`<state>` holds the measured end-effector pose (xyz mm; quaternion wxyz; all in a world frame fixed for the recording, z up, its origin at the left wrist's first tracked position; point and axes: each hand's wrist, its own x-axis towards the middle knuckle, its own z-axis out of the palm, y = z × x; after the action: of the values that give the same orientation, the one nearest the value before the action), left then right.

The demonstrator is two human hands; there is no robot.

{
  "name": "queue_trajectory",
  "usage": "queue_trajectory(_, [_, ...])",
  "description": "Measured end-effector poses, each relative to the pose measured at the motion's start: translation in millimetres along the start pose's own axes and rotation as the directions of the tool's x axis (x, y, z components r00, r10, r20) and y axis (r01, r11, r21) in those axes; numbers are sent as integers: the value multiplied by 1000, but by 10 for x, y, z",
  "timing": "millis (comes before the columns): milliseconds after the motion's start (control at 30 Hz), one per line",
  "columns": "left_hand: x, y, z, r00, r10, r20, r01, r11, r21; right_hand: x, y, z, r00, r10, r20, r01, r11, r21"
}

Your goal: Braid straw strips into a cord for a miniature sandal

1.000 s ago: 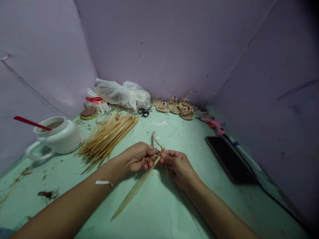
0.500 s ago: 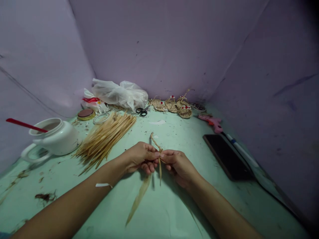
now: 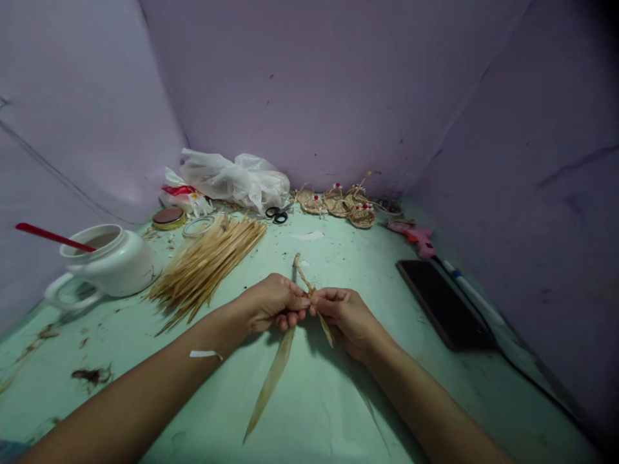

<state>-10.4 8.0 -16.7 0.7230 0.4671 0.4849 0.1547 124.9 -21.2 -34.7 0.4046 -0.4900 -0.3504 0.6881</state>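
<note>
Between my hands is a thin braid of dried straw-coloured leaf strips (image 3: 304,277), its finished end pointing up and away from me. My left hand (image 3: 280,303) pinches it from the left with thumb and fingers, and one long flat strip (image 3: 271,386) hangs down below that hand. From the right, my right hand (image 3: 341,312) pinches the braid's lower end, thumb tip close to the left thumb. A shorter strip (image 3: 325,328) trails down beside the right fingers. Exactly how the strips cross is hidden under the fingertips.
Left stand a white mug (image 3: 126,261) with a red stick and a bundle of dried strips (image 3: 207,264). At the back lie a plastic bag (image 3: 242,180), scissors (image 3: 279,214) and woven coasters with beads (image 3: 360,214). Right are a pink glue gun (image 3: 418,238) and a phone (image 3: 445,306).
The shorter strip hanging under the fingers has swung to the right, toward my right hand. Both hands keep their pinch at nearly the same spot. The view has shifted slightly.
</note>
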Motion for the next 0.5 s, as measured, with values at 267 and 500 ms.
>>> queue_trajectory(267, [4,-5,2,990,12,-141,10,988,156,62,101,-15,960,-272,-62,244,927,-284])
queue_trajectory(500, [8,-35,25,960,170,-222,-122,968,218,37,29,-128,939,-332,89,317,734,-600])
